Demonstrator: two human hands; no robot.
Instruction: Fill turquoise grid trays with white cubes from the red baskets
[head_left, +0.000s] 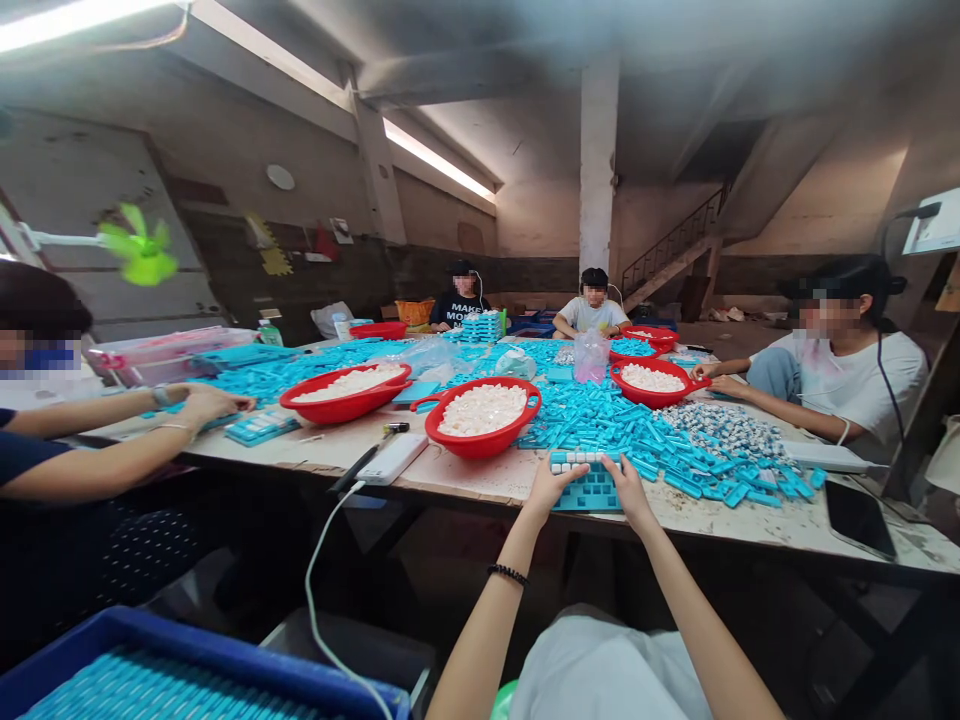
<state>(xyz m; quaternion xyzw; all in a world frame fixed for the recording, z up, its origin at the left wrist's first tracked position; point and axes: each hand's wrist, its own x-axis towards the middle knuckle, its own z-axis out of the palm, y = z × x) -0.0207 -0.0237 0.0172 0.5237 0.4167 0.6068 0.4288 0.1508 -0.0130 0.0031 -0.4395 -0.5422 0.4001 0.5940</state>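
At the near edge of the table I hold a small blue keyboard-like frame (589,497) with white key pieces along its top rows; the lower rows show bare blue slots. My left hand (550,488) grips its left side, thumb laid across the front near the white pieces. On the right side my right hand (631,488) grips the frame, thumb at the top right corner. The fingers behind the frame are hidden. Just beyond my left hand stands a red basket (484,443) of white pieces. A heap of loose blue parts (622,430) lies behind the frame.
A white power bank (391,460) with a cable lies left. More red baskets (345,408) and a pile of small grey-white pieces (724,432) are on the table. A phone (860,518) sits right. Co-workers sit around; a blue crate (247,650) stands lower left.
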